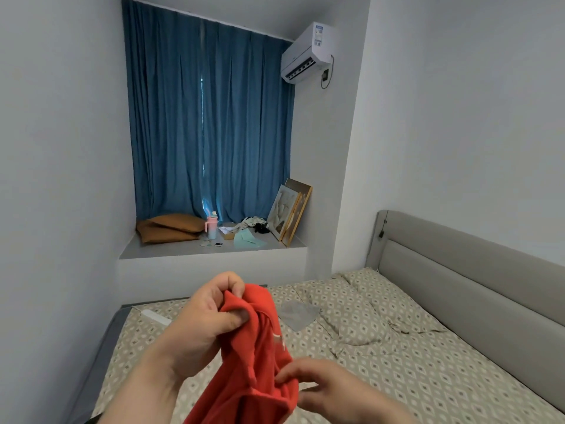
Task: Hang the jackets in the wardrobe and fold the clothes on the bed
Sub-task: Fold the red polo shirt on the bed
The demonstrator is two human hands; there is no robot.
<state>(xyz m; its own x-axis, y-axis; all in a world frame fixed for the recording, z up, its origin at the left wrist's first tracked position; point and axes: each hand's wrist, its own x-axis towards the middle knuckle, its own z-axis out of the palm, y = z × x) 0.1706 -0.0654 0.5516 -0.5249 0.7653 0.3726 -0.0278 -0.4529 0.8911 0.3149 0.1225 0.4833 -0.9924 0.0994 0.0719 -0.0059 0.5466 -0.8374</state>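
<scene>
1. The left hand (pixel 208 322), raised above the bed (pixel 428 393), pinches the top edge of the red garment (pixel 253 362) between thumb and curled fingers.
2. The right hand (pixel 333 390), lower over the bed and blurred, curls its fingertips onto a fold of the garment.
3. The garment hangs bunched above the bed; its lower end runs out of view.
4. A grey cloth (pixel 298 315) lies flat on the bed beside the pillow (pixel 367 304).
</scene>
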